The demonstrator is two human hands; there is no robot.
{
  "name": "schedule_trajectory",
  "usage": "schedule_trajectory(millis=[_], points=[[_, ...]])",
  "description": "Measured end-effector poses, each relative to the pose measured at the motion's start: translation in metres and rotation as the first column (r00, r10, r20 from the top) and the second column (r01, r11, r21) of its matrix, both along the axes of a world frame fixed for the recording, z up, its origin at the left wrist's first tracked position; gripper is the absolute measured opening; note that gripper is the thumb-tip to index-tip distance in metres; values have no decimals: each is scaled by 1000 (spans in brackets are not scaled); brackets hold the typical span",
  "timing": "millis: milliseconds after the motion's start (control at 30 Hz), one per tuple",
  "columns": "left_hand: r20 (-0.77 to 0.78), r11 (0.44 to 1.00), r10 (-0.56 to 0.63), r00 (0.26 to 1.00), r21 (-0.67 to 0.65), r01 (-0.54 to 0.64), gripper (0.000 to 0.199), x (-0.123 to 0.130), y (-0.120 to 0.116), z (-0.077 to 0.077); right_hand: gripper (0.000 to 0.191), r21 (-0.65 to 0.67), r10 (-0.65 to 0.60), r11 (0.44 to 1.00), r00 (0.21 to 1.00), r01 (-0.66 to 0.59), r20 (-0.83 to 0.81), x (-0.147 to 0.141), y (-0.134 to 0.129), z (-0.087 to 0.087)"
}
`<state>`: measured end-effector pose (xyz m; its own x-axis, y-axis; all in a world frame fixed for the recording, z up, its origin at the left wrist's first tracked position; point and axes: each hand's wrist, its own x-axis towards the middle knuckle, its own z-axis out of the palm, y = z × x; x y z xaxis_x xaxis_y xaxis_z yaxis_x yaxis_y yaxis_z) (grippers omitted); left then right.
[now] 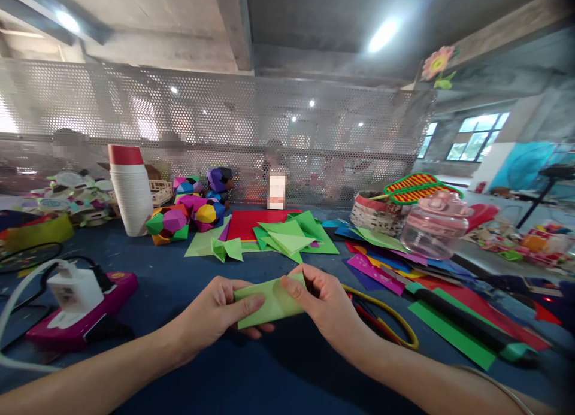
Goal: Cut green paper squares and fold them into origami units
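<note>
A folded strip of light green paper is held between both hands above the dark blue table. My left hand grips its left end, thumb on top and fingers beneath. At the right end, my right hand pinches the top corner between thumb and fingers. Just beyond lie green folded paper pieces, some pointed, on flat green sheets. A small light green folded piece rests to their left, and red paper lies behind.
A purple power strip with a white plug and cables sits left. Stacked paper cups stand near colourful paper balls. Yellow-handled scissors, a black-and-green tool, coloured sheets and a clear bottle are right. A perforated metal screen stands behind.
</note>
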<state>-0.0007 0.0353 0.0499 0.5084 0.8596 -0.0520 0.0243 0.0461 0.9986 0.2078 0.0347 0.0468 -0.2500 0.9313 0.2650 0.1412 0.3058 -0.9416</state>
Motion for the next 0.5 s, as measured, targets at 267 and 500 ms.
schedule_trajectory(millis=[267, 500], points=[[-146, 998, -28, 989, 43, 34, 45, -3, 0, -4, 33, 168, -107, 985, 928, 49, 358, 3, 1, 0], [-574, 807, 191, 796, 554, 206, 34, -9, -3, -7, 23, 154, -32, 985, 780, -82, 625, 2, -3, -2]])
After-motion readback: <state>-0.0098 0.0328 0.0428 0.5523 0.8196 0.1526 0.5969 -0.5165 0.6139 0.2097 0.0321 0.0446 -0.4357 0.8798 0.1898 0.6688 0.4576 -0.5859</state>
